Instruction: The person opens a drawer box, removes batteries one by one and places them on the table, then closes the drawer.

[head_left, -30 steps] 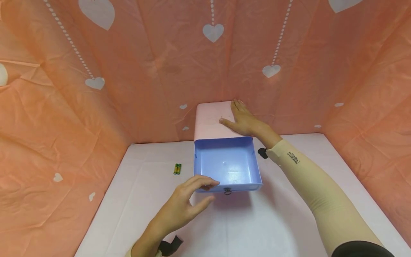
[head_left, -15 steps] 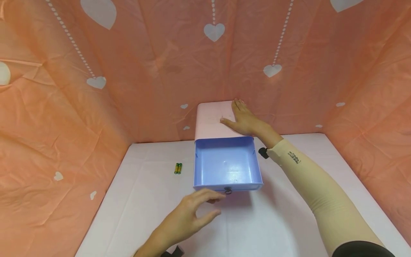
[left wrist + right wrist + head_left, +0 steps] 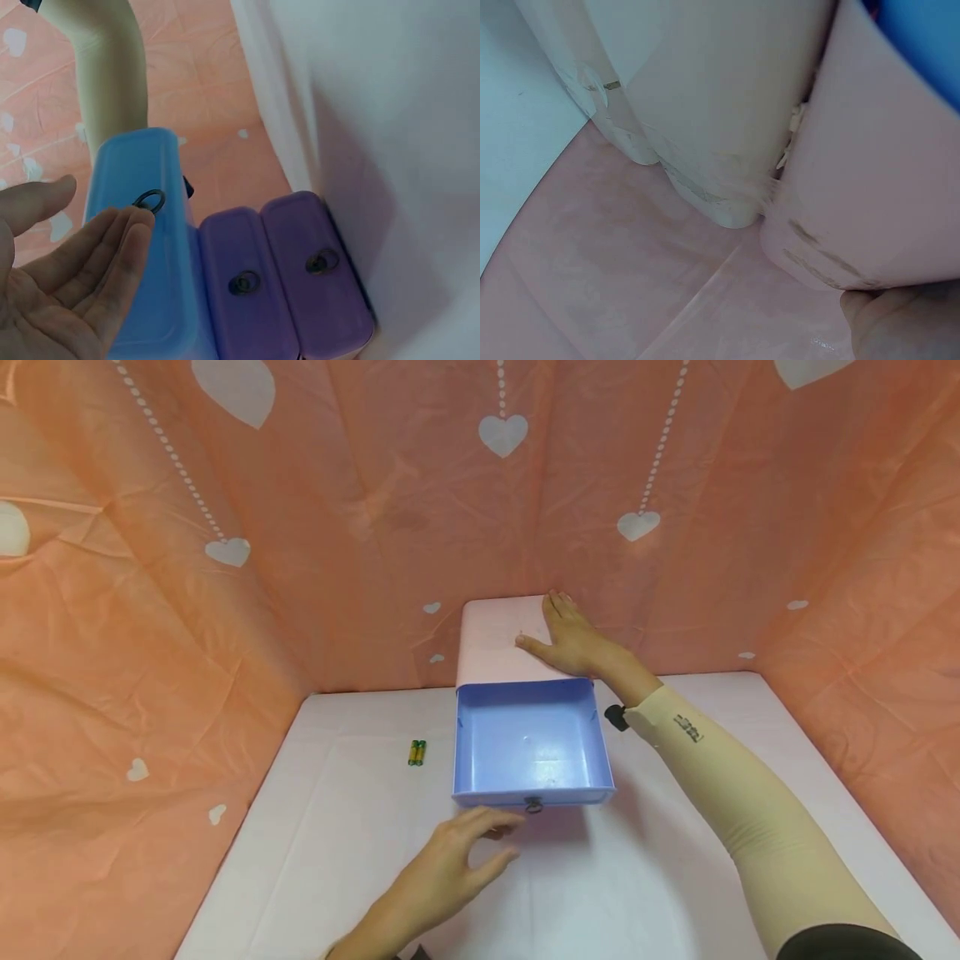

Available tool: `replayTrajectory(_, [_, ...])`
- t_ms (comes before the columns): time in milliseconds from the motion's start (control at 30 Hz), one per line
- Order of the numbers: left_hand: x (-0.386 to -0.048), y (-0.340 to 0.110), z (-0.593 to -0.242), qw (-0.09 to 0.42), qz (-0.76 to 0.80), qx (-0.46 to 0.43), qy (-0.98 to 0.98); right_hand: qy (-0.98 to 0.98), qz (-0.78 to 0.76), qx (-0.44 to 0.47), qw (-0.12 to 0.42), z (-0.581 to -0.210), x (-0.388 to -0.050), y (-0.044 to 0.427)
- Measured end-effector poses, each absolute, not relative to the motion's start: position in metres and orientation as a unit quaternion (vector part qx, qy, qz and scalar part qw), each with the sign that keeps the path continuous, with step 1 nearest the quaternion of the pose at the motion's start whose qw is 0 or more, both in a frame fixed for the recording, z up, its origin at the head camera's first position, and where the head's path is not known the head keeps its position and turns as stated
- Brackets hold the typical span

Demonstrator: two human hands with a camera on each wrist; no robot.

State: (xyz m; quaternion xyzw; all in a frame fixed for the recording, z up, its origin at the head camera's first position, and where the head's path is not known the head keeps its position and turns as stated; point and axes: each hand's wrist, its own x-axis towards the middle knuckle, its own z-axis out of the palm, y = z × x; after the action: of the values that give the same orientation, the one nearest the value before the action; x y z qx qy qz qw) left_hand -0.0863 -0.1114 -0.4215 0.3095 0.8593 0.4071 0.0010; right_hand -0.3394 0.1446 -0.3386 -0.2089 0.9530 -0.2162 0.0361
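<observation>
A blue drawer (image 3: 528, 739) is pulled out of the pink drawer cabinet (image 3: 498, 639), and nothing lies inside it. My right hand (image 3: 573, 643) rests with spread fingers on the cabinet's top, toward its right side. Just in front of the drawer is my left hand (image 3: 457, 860), thumb apart from the loosely bent fingers. In the left wrist view its fingertips are close to the drawer's metal ring pull (image 3: 150, 199); whether they touch it I cannot tell. Two green and yellow batteries (image 3: 417, 752) lie side by side on the table, left of the drawer.
Below the blue drawer are two shut purple drawers (image 3: 247, 315) with ring pulls of their own. An orange cloth (image 3: 390, 527) with white hearts hangs behind and at both sides of the white-covered table (image 3: 337, 827).
My left hand has moved from over the drawer's front left corner, down and right, to in front of the drawer face. The right hand stays on the cabinet, and the drawer looks unmoved.
</observation>
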Motion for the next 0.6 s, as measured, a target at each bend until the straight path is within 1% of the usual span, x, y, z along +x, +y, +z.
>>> replayTrajectory(200, [-0.0884, -0.1085, -0.4236, 0.0, 0.412, 0.287, 0.865, 0.953, -0.215, -0.211, 0.036, -0.3383, -0.3406, 0.1438])
replayTrajectory(600, [-0.0957, -0.1048, -0.4285, 0.002, 0.406, 0.278, 0.871, 0.953, -0.214, -0.211, 0.036, -0.3385, -0.3395, 0.1438])
